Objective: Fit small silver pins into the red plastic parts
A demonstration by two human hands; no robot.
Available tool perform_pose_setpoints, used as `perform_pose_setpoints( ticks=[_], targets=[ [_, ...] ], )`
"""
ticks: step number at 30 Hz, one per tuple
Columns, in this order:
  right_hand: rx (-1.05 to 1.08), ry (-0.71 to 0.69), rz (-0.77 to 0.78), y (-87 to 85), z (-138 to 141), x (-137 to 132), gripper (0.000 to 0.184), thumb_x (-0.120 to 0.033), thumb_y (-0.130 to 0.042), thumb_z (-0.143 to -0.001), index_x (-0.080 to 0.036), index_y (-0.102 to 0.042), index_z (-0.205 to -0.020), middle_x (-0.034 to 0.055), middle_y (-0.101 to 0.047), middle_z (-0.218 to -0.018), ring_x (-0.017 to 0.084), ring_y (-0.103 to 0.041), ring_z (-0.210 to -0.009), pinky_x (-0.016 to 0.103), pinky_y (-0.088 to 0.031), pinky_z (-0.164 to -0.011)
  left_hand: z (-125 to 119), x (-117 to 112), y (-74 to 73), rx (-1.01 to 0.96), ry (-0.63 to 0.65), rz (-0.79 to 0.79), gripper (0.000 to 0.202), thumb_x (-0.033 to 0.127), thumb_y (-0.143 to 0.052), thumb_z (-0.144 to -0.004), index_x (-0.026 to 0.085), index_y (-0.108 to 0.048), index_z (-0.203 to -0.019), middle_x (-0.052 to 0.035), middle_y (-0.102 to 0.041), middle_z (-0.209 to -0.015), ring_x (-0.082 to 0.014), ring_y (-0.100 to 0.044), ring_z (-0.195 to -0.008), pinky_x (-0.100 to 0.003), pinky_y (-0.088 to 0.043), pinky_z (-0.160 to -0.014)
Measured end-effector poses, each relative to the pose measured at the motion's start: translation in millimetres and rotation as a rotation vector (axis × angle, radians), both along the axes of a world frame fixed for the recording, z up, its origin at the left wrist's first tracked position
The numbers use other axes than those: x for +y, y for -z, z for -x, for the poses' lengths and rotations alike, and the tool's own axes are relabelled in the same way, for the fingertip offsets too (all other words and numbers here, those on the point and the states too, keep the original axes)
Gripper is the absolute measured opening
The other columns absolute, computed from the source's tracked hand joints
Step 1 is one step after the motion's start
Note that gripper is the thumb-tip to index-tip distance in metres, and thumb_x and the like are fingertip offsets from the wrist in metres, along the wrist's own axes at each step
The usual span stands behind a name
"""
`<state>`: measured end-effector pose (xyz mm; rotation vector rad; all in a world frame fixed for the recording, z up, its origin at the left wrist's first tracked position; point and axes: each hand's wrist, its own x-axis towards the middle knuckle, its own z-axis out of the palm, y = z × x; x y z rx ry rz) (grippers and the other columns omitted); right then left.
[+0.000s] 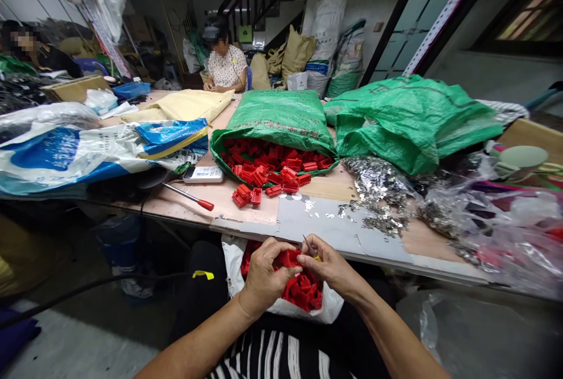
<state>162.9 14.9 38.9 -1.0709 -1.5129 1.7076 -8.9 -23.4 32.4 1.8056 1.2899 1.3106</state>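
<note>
Before the desk's (257, 217) front edge, the left fingers (271, 249) curl around a boxy red plastic part (289, 258) above a crinkled white bag (332, 307); the right fingers (324, 249) steady it, pinching a pointed tool (309, 246). One is in hand; many fill bag and woven green sack (281, 110), finished or not cannot be told. Flat metal pieces (385, 224) glint nearby.

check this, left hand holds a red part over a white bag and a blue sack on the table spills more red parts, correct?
Not quite: the head view shows that the sack spilling red parts on the table is green, not blue. The left hand does hold a red part over a white bag.
</note>
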Motion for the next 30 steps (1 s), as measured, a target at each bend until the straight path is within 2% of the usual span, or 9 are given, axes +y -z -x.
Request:
perform_pose_setpoints(
  ticks=[5, 11, 15, 20, 22, 23, 25, 27, 30],
  targets=[
    [0.029, -0.026, 0.091, 3.3, -3, -6, 0.049, -0.06, -0.07, -0.074, -0.021, -0.044, -0.09, -0.0085, -0.041, -0.062, 0.006, -0.028, -0.048, 0.019, -0.02, -0.044, 0, 0, 5.3, -0.014, 0.036, -0.035, 0.027, 0.027, -0.074, -0.074, 0.019, -0.067, -0.098, -0.0042, -0.068, -0.085, -0.0169, -0.062, -0.076, -0.028, -0.051, -0.068],
    [0.108, -0.075, 0.154, -1.8, -6, -7, 0.044, -0.057, -0.068, -0.079, -0.021, -0.047, -0.092, -0.0079, -0.04, -0.065, 0.006, -0.028, -0.05, 0.019, -0.018, -0.045, 1, 0, 7.3, -0.056, 0.07, -0.032, 0.026, 0.029, -0.073, -0.075, 0.02, -0.068, -0.099, -0.005, -0.069, -0.087, -0.0168, -0.063, -0.077, -0.029, -0.053, -0.07],
    [0.196, -0.088, 0.223, 0.0, -7, -7, 0.044, -0.053, -0.072, -0.077, -0.021, -0.047, -0.094, -0.0083, -0.038, -0.064, 0.006, -0.025, -0.049, 0.019, -0.016, -0.044, 7, 6, 4.5, -0.115, 0.148, -0.022, 0.025, 0.031, -0.073, -0.075, 0.021, -0.069, -0.097, -0.0053, -0.071, -0.087, -0.0176, -0.064, -0.079, -0.029, -0.052, -0.072],
    [0.205, -0.11, 0.258, 0.4, -7, -2, 0.05, -0.055, -0.074, -0.072, -0.021, -0.047, -0.095, -0.0084, -0.04, -0.063, 0.005, -0.026, -0.047, 0.018, -0.018, -0.044, 12, 16, 8.9, -0.316, 0.197, 0.119, 0.028, 0.034, -0.077, -0.07, 0.018, -0.07, -0.092, -0.006, -0.07, -0.086, -0.0183, -0.065, -0.079, -0.029, -0.052, -0.074],
    [0.09, -0.103, 0.166, -1.4, -11, 8, 0.048, -0.057, -0.07, -0.074, -0.022, -0.048, -0.098, -0.0058, -0.049, -0.068, 0.007, -0.034, -0.048, 0.018, -0.024, -0.045, 11, 18, 12.9, -0.455, 0.184, 0.237, 0.032, 0.034, -0.079, -0.067, 0.016, -0.069, -0.091, -0.0053, -0.069, -0.085, -0.0178, -0.065, -0.079, -0.029, -0.052, -0.074],
    [-0.017, -0.064, 0.064, -2.4, -15, 15, 0.044, -0.056, -0.066, -0.078, -0.021, -0.05, -0.1, -0.0032, -0.054, -0.074, 0.009, -0.041, -0.051, 0.019, -0.029, -0.047, 10, 19, 14.8, -0.534, 0.179, 0.297, 0.032, 0.033, -0.079, -0.067, 0.016, -0.068, -0.091, -0.0044, -0.069, -0.085, -0.017, -0.064, -0.078, -0.028, -0.052, -0.074],
    [-0.338, 0.1, -0.229, -3.5, -24, 34, 0.03, -0.046, -0.058, -0.084, -0.021, -0.054, -0.099, 0.0022, -0.061, -0.088, 0.014, -0.053, -0.066, 0.024, -0.039, -0.057, 8, 20, 17.5, -0.678, 0.173, 0.402, 0.032, 0.03, -0.079, -0.067, 0.016, -0.066, -0.092, -0.0024, -0.069, -0.084, -0.015, -0.064, -0.077, -0.027, -0.052, -0.075],
    [-0.72, 0.266, -0.494, -3.0, -33, 53, 0.017, -0.033, -0.051, -0.087, -0.02, -0.057, -0.095, 0.0045, -0.063, -0.091, 0.019, -0.058, -0.079, 0.029, -0.042, -0.068, 6, 21, 18.8, -0.785, 0.18, 0.47, 0.031, 0.025, -0.079, -0.068, 0.017, -0.064, -0.094, -0.0006, -0.069, -0.085, -0.0128, -0.064, -0.077, -0.025, -0.051, -0.076],
    [-0.991, 0.314, -0.618, 0.7, -41, 73, 0.011, -0.022, -0.048, -0.086, -0.02, -0.058, -0.09, 0.0052, -0.064, -0.088, 0.021, -0.058, -0.082, 0.032, -0.041, -0.072, 5, 21, 19.2, -0.865, 0.202, 0.523, 0.03, 0.021, -0.078, -0.068, 0.018, -0.064, -0.095, 0.0012, -0.069, -0.085, -0.0101, -0.063, -0.077, -0.022, -0.05, -0.076]
  ],
)
